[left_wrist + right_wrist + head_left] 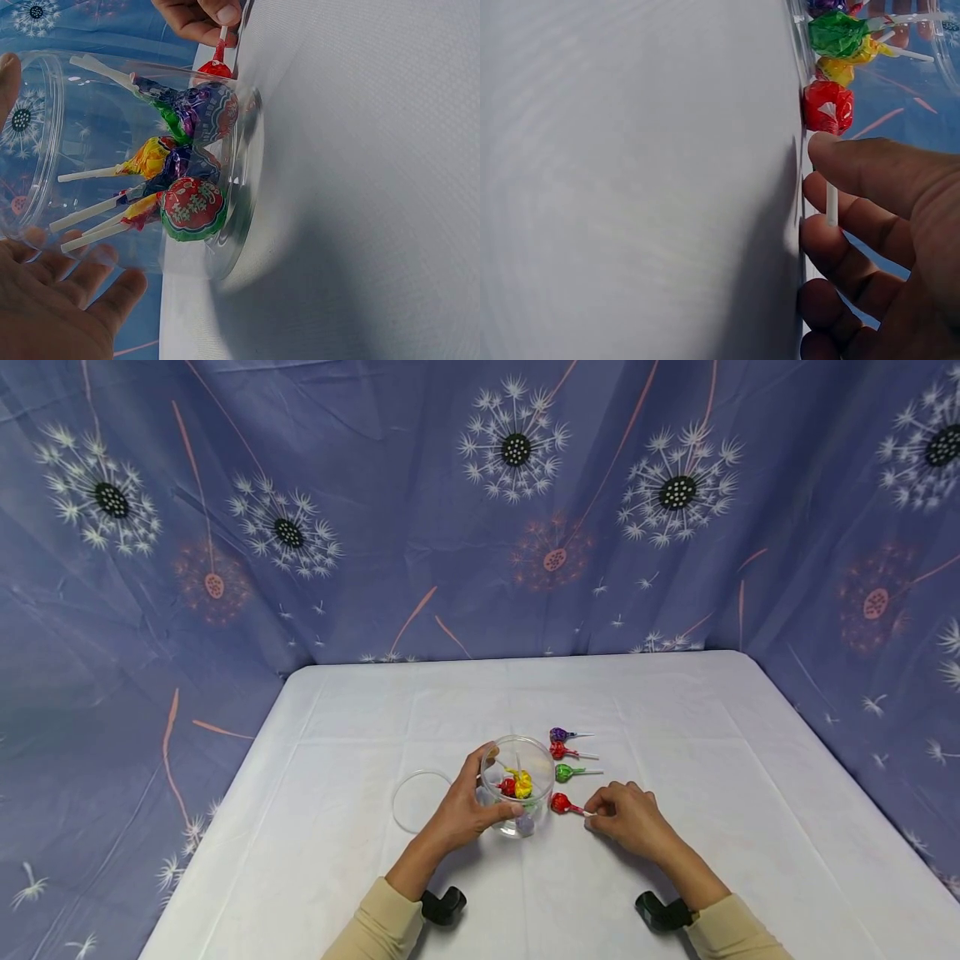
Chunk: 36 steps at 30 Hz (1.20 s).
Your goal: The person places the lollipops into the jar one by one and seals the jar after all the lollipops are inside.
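Note:
My left hand (461, 810) holds a clear round plastic jar (517, 739) from its left side, thumb in front and fingers behind. The jar stands upright and uncovered on the table. Inside it, several wrapped lollipops (193, 210) lie heads down, sticks toward the mouth, in yellow, red, green and purple wrappers. Just right of the jar, my right hand (633, 818) pinches the white stick of a red lollipop (561, 803) between thumb and fingers. That lollipop's head is low at the table, close to the jar wall, in the right wrist view.
Behind the red lollipop lie a green lollipop (564, 772), another red lollipop (559, 750) and a purple lollipop (558, 735), sticks pointing right. A clear round lid (395, 802) lies left of the jar. White cloth covers the table (360, 710); a blue patterned curtain (420, 527) hangs around it.

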Motion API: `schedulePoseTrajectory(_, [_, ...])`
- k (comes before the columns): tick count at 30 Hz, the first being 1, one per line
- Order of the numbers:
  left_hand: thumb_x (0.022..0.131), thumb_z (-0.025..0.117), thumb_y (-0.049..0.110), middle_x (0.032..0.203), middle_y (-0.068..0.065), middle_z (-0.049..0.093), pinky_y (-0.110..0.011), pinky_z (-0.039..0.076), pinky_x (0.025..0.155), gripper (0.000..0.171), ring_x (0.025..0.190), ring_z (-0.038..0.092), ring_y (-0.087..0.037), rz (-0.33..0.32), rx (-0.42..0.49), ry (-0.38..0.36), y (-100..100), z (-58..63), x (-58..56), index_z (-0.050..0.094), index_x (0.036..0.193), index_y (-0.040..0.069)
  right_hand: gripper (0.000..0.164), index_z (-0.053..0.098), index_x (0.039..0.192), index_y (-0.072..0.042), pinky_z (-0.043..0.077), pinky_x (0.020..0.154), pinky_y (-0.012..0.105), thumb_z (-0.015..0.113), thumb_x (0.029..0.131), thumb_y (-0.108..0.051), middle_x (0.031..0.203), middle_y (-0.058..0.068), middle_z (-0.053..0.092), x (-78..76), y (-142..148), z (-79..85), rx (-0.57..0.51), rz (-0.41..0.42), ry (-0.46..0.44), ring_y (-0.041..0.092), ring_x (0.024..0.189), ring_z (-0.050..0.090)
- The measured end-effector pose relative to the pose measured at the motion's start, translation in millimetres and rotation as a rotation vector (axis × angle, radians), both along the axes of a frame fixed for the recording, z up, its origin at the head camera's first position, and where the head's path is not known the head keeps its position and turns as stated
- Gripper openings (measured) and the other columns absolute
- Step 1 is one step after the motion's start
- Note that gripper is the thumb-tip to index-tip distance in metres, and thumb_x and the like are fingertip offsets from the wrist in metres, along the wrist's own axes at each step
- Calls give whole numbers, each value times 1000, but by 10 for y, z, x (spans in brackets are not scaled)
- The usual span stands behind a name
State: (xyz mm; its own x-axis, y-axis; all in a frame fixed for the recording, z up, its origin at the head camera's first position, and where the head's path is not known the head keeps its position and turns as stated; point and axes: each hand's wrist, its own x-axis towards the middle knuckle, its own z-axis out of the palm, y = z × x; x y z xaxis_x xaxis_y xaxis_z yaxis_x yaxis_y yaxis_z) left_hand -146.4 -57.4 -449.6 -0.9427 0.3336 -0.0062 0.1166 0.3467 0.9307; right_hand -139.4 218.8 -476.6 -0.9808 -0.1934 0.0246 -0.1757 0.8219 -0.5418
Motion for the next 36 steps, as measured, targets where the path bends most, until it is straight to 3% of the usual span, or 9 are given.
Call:
schedulePoseTrajectory(3, [77, 78, 25, 153, -8, 32, -55, 28, 112, 90, 139, 33, -33, -1, 2, 1, 1, 6, 1, 23, 147, 18, 9, 68, 76, -23, 24, 69, 31, 75, 73, -19, 69, -9, 52, -7, 1, -16, 2, 0, 11, 11, 75, 42])
schedulePoseTrajectory(10, [75, 79, 34, 153, 0, 32, -53, 29, 112, 92, 139, 34, -29, -6, 10, 14, -10, -7, 12, 22, 147, 28, 8, 68, 74, -23, 24, 68, 31, 74, 74, -17, 67, -10, 53, -10, 1, -18, 0, -4, 17, 10, 74, 43])
schedulePoseTrajectory(23, [74, 78, 41, 152, -1, 33, -54, 29, 112, 92, 137, 36, -31, 7, -4, -5, -12, -8, 5, 23, 146, 30, 6, 71, 77, -23, 23, 70, 30, 71, 82, -20, 76, -11, 63, 22, 73, 18, -73, -53, 50, 9, 73, 42])
schedulePoseTrajectory(30, [74, 79, 38, 152, -1, 33, -54, 31, 111, 91, 136, 37, -31, 6, -5, -4, -11, -11, 3, 23, 146, 31, 6, 71, 77, -21, 23, 70, 31, 70, 83, -22, 69, -9, 56, 30, 107, 132, -110, -74, 49, 9, 72, 41])
schedulePoseTrajectory(36, [74, 79, 39, 152, -1, 33, -53, 30, 111, 91, 136, 37, -30, 3, -3, 0, -13, -8, 9, 23, 146, 31, 10, 70, 81, -21, 28, 68, 28, 70, 85, -30, 73, -6, 57, 21, 149, 297, -130, -98, 60, 10, 76, 43])
